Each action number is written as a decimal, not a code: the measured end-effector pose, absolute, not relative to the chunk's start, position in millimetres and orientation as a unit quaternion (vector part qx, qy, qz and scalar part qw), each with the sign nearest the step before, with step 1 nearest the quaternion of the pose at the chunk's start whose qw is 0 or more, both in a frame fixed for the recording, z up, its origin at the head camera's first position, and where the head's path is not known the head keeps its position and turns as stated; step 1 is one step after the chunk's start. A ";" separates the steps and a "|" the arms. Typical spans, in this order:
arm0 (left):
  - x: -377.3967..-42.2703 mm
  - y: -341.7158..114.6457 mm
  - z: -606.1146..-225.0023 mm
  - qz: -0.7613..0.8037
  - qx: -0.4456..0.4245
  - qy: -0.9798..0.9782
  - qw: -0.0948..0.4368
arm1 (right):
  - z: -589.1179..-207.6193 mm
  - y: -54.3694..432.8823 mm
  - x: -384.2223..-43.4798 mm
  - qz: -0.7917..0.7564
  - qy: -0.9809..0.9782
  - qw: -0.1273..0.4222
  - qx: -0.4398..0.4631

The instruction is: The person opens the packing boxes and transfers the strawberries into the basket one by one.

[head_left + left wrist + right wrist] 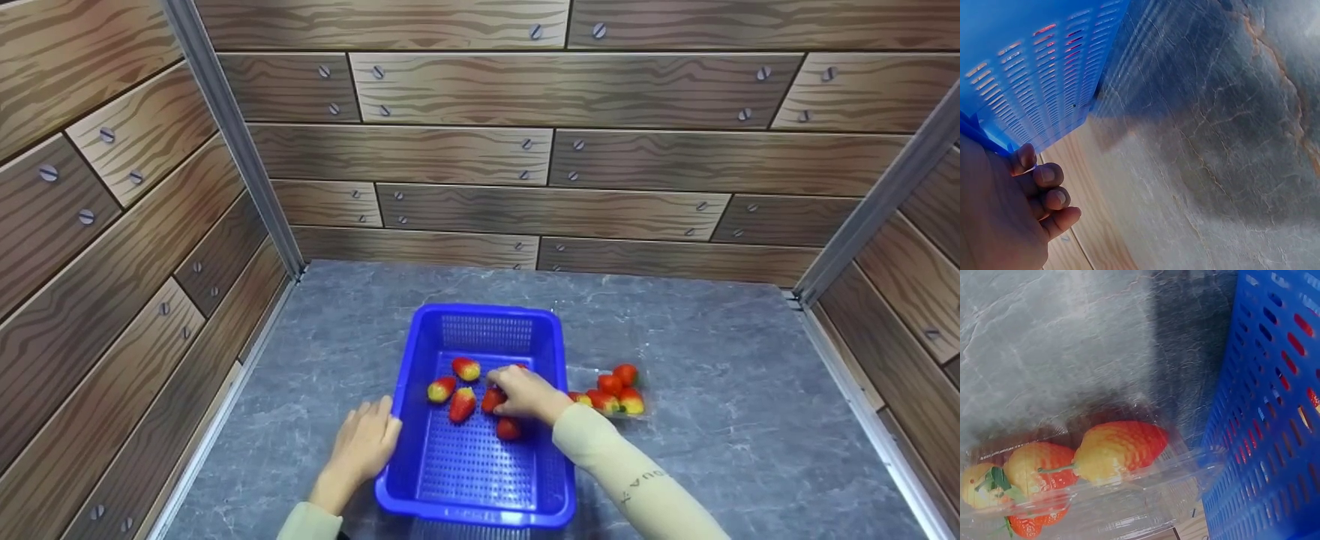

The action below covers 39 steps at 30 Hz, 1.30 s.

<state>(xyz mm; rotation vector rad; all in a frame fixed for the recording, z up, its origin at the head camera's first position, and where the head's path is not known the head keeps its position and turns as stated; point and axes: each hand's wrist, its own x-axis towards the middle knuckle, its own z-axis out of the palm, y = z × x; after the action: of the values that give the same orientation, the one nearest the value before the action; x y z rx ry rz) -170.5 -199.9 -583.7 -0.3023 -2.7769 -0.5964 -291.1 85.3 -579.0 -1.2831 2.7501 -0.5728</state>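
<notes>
A blue plastic basket [480,514] with slotted walls stands on the grey marbled surface. My left hand [364,442] grips its left rim; the left wrist view shows the fingers [1047,175] curled beside the rim, thumb hidden. Inside the basket, my right hand [525,391] holds a red strawberry [492,400] between thumb and fingers. Around it lie more strawberries: a red-and-yellow one [466,368], another [441,389], a larger one [462,405] and a red one [508,429]. Part of one more shows behind the hand. The right wrist view does not show the right hand.
Right of the basket sits a clear plastic box [1129,520] with several red and yellow strawberries [1120,450] in it, close against the basket wall. Wood-patterned panels [450,154] with metal corner posts [236,135] enclose the surface [712,352] at the back and sides.
</notes>
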 end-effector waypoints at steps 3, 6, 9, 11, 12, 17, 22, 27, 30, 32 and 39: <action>-169.7 -199.1 -585.4 -0.210 -0.105 -0.962 0.141 | -579.0 86.2 -290.5 -0.190 0.889 0.030 -0.416; -168.2 -198.3 -587.3 -0.211 -0.104 -0.962 0.138 | -576.5 87.1 -289.7 -0.190 0.889 0.040 -0.414; -167.6 -198.1 -588.4 -0.211 -0.102 -0.963 0.133 | -569.4 87.5 -289.9 -0.196 0.891 0.048 -0.408; -167.9 -198.3 -588.0 -0.211 -0.100 -0.963 0.132 | -562.9 87.8 -291.3 -0.200 0.893 0.051 -0.400; -168.2 -198.5 -587.3 -0.211 -0.100 -0.963 0.132 | -559.1 88.1 -292.3 -0.203 0.894 0.053 -0.396; -170.1 -199.7 -585.7 -0.210 -0.101 -0.963 0.135 | -540.5 92.4 -299.6 -0.217 0.896 0.048 -0.385; -170.4 -200.9 -585.8 -0.209 -0.101 -0.963 0.134 | -524.4 103.9 -307.0 -0.229 0.896 0.018 -0.380; -170.8 -201.9 -585.7 -0.209 -0.099 -0.964 0.133 | -510.9 119.5 -316.1 -0.238 0.906 0.012 -0.350; -171.5 -201.7 -584.9 -0.207 -0.101 -0.964 0.133 | -503.6 131.8 -321.6 -0.244 0.912 0.011 -0.330; -171.6 -201.5 -584.2 -0.207 -0.104 -0.963 0.135 | -499.0 141.4 -324.6 -0.251 0.914 0.008 -0.319; -170.1 -200.8 -582.9 -0.207 -0.104 -0.964 0.133 | -493.6 181.3 -330.3 -0.268 0.917 0.001 -0.296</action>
<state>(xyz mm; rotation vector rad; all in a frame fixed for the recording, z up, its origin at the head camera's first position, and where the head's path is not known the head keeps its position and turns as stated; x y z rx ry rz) -170.1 -200.8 -582.9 -0.3016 -2.7942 -0.6010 -330.3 181.3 -493.6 -0.9294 2.8776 -0.8408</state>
